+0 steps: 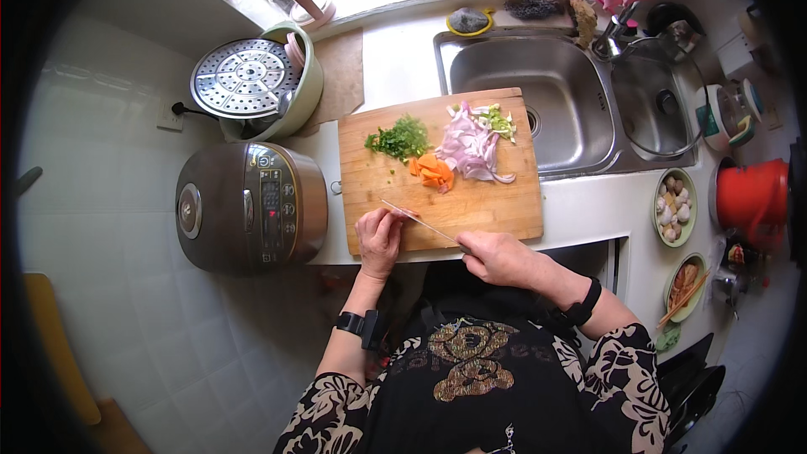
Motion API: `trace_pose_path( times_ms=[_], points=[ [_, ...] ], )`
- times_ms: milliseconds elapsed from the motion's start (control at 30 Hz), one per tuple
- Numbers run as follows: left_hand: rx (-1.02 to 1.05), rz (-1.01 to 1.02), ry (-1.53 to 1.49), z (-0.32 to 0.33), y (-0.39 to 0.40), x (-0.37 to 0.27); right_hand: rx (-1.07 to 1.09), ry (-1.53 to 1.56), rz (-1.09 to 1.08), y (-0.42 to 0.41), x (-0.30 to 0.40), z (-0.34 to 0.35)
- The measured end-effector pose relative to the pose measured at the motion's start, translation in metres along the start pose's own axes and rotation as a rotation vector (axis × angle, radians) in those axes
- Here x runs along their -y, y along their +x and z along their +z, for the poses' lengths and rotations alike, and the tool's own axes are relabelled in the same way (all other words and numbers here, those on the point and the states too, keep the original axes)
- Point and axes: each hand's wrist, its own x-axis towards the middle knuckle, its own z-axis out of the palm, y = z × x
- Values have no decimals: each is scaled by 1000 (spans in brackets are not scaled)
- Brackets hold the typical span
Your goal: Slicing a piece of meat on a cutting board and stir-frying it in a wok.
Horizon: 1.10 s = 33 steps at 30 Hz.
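Observation:
My right hand [501, 258] grips the handle of a kitchen knife [423, 223], its thin blade pointing up and left. At the blade's far end, my left hand [379, 239] pinches a small reddish piece of food [408, 214] against the wooden cutting board [498, 217]; my fingers partly cover it. Farther up the board lie chopped green herbs or scallions [400, 137], a small heap of orange carrot slices [432, 171] and sliced purple onion [470, 145]. Pale green chopped pieces [501, 123] sit in the upper right corner.
A rice cooker [220, 202] stands left of the board. Behind it, a green tub [309, 94] holds a perforated steamer plate [246, 79]. The steel sink [523, 69] adjoins the board at upper right. Bowls of garlic [674, 208] and food with chopsticks [684, 299] stand right.

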Motion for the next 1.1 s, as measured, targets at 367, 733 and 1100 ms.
trace_pose_path(
  times_ms=[367, 733, 1100],
  points=[
    [-70, 80, 23, 12, -8, 1, 87, -262, 84, -5, 39, -4],
    [-78, 60, -88, 18, -10, 9, 216, -367, 120, -5, 44, -16],
    [-84, 46, -116, 20, -11, 13, 336, -343, 158, 20, 30, -12]
  ],
)
